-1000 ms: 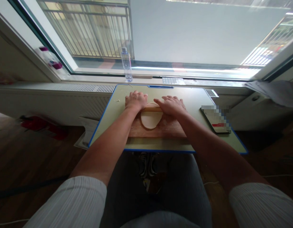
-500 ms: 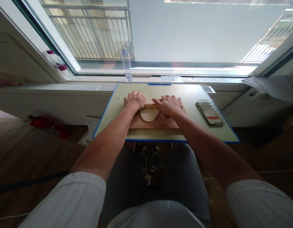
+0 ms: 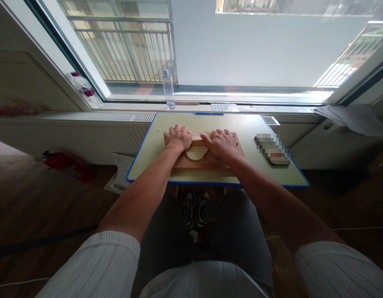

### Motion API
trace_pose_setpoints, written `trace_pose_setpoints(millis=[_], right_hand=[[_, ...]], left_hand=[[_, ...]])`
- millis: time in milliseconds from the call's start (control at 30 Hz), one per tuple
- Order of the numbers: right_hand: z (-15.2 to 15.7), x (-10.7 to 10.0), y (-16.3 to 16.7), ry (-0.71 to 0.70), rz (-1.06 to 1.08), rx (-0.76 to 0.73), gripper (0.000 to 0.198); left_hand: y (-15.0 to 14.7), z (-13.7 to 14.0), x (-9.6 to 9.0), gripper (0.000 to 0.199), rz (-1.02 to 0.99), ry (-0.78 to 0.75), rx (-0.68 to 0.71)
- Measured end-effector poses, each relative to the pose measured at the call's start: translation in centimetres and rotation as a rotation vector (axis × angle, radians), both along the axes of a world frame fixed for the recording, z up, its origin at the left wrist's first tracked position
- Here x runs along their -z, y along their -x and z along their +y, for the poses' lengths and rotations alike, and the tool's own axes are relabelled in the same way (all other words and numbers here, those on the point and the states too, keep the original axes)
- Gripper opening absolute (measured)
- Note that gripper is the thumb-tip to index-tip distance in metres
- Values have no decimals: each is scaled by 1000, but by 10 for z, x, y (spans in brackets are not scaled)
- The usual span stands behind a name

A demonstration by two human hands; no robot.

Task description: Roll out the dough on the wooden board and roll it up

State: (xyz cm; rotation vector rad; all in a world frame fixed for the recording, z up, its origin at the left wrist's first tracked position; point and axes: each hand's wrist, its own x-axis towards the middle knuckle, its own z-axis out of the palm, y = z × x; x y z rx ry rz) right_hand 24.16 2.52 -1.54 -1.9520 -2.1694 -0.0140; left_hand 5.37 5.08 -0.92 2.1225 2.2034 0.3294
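Observation:
A wooden rolling pin (image 3: 197, 141) lies crosswise over a flat round of pale dough (image 3: 196, 153). Under the dough is a wooden cutting board (image 3: 207, 164) on a small blue-edged table (image 3: 250, 165). My left hand (image 3: 179, 138) is closed over the pin's left end, its fingers bent over the far side. On the right end rests my right hand (image 3: 223, 142), fingers curled over and thumb lying inward along the pin. Both hands hide the pin's ends. Most of the visible dough is on my side of the pin; a thin rim shows beyond it.
A phone-like object (image 3: 273, 150), partly pixelated, lies on the table's right side. On the windowsill stand a clear bottle (image 3: 168, 91) and, further left, a purple-capped bottle (image 3: 83, 86). Papers (image 3: 353, 118) lie at the right. A red fire extinguisher (image 3: 69, 165) is on the floor at left.
The rolling pin and both hands have come slightly toward me over the dough, and a rim of dough now shows beyond the pin. The camera view has shifted a little.

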Motion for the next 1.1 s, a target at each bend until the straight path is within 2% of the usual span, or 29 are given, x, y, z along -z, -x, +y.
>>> trace_pose_setpoints(millis=[400,567,933,1100], right_hand=[[-26,2,-1,-26,9,-18,81],[-34,9,-1,-38,17,-1,84],[-56,16,0,-14,-1,12,90],[-72,19,1,-19,-8,20,93]], left_hand=[[-2,-30,5,53,-4,-112,6],[0,-40,13,54,-5,-179,39],[-1,-64,13,57,-24,-189,53],[0,-76,21,56,-70,-237,61]])
